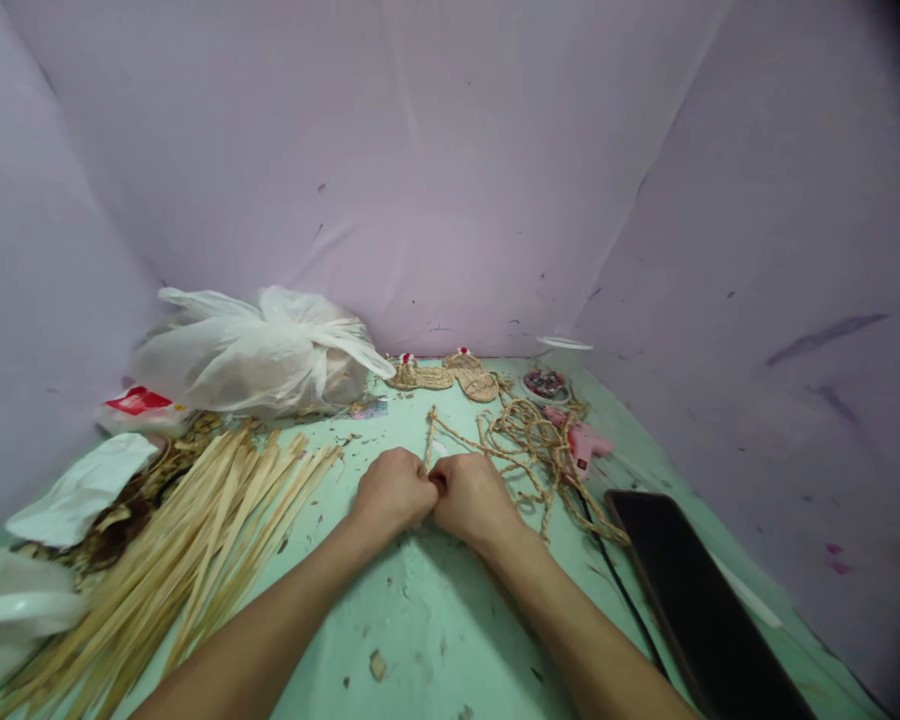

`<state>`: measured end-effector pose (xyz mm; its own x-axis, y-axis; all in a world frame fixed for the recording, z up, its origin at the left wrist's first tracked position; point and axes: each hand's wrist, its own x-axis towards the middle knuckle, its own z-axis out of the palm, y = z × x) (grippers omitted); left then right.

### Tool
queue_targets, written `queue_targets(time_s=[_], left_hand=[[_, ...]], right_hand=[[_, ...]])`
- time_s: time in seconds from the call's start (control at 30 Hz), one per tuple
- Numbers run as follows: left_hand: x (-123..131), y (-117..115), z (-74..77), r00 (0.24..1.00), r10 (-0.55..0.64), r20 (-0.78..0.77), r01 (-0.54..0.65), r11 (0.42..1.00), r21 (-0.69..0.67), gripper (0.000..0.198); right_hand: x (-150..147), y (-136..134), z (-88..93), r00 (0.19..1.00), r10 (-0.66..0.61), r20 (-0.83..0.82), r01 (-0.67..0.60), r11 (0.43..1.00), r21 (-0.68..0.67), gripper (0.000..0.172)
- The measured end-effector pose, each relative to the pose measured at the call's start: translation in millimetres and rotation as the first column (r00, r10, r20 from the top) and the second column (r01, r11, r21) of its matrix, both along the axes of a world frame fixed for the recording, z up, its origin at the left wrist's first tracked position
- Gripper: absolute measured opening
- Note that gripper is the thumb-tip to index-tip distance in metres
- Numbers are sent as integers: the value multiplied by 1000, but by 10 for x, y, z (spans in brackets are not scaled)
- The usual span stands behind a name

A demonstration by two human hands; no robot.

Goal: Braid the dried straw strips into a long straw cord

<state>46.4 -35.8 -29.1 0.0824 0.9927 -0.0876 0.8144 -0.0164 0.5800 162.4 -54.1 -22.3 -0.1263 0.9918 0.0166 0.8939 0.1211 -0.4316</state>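
Note:
My left hand (pixel 391 492) and my right hand (pixel 471 496) rest knuckle to knuckle on the green table (pixel 427 620), both with fingers curled closed. Between them they pinch a braided straw cord (pixel 430 432) that rises from the fists and runs back and right into a loose tangle of the same cord (pixel 532 440). The fingertips are hidden under the knuckles.
A pile of flat straw strips (pixel 195 540) lies at the left. Behind it sit a white plastic bag (pixel 262 350) and crumpled white paper (pixel 82 485). Two small woven straw pieces (pixel 442 375), a small dish (pixel 545 383), a pink glue gun (pixel 585 442) and a dark phone (pixel 697 590) lie right.

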Motion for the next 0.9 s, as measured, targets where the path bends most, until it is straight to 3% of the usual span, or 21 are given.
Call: queue_targets(time_s=[0.1, 0.2, 0.33, 0.4, 0.5, 0.6, 0.7, 0.77, 0.9], left_hand=[[-10, 29, -64, 996, -5, 90, 10, 998, -58, 11], [-13, 48, -74, 970, 15, 242, 20, 990, -139, 11], [5, 10, 48, 880, 158, 448, -26, 958, -287, 14], [0, -14, 137, 824, 201, 530, 16, 927, -376, 14], [-55, -3, 216, 801, 160, 577, 131, 894, -429, 9], [-143, 58, 199, 798, 107, 594, 205, 877, -434, 3], [-205, 109, 149, 793, 105, 600, 243, 848, -470, 7], [-219, 116, 130, 791, 102, 604, 255, 842, -476, 9], [-206, 92, 130, 800, 73, 596, 251, 861, -443, 7]], right_hand=[[-70, -94, 153, 981, -78, 176, 76, 997, 16, 17], [-133, -167, 265, 970, -98, 222, 108, 994, -35, 18], [-261, -257, 299, 975, -27, 221, 48, 995, -89, 16], [-311, -296, 297, 976, 2, 219, 21, 994, -104, 16], [-273, -301, 337, 983, 29, 179, -8, 993, -114, 14], [-77, -191, 386, 999, -25, 36, 28, 996, -89, 19], [119, -8, 322, 941, -204, -270, 208, 978, -14, 24], [146, 81, 208, 841, -269, -469, 210, 962, -175, 18], [-10, 107, -15, 619, -391, -681, -36, 852, -522, 15]])
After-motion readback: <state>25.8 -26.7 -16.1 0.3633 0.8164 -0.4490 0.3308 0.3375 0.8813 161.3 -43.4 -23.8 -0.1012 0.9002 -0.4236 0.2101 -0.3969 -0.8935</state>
